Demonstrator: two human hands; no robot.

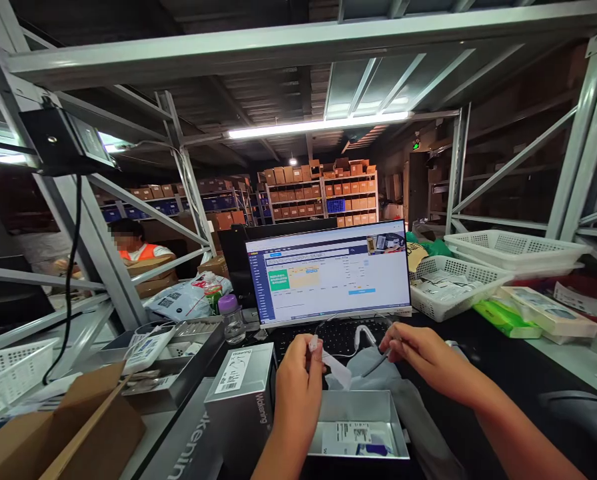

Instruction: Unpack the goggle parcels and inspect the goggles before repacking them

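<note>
My left hand (298, 373) is closed in a pinch on the end of a thin clear plastic wrapper (334, 365) with a white cable (363, 333) looping above the black keyboard (336, 337). My right hand (423, 357) is closed too, pinching a thin dark strand at the wrapper's other side. Both hands hover over an open grey box (361, 407) with a printed white card (354, 438) inside. A grey plastic bag (378, 373) lies under them. The box lid (243, 393), labelled with a barcode, stands to the left.
A monitor (328, 273) shows a software page behind the keyboard. White baskets (516, 250) and flat packets (543, 310) sit at right. A bottle (232, 319), a metal tray (178, 367) and a cardboard box (58, 433) are at left. A person in an orange vest (138, 250) works beyond the shelf frame.
</note>
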